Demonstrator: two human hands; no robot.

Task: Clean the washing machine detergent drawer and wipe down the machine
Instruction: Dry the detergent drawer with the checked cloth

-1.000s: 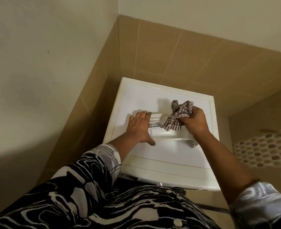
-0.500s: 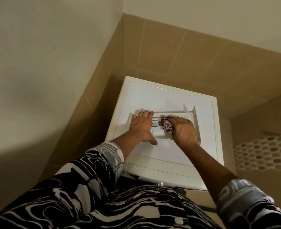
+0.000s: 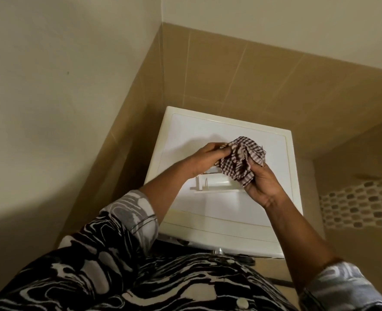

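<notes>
Both hands' grip bunching checked cloth [image 3: 241,159], left hand [image 3: 204,159], right hand [image 3: 260,185], above detergent drawer [image 3: 217,184]

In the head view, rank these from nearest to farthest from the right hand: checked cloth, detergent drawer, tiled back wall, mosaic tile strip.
From the right hand:
1. Checked cloth, gripped in it, shared with the left hand.
2. Detergent drawer, lying on the machine top just under and left of the hand.
3 and 4. Tiled back wall, behind the machine, and mosaic tile strip, far right: too close to call.
</notes>
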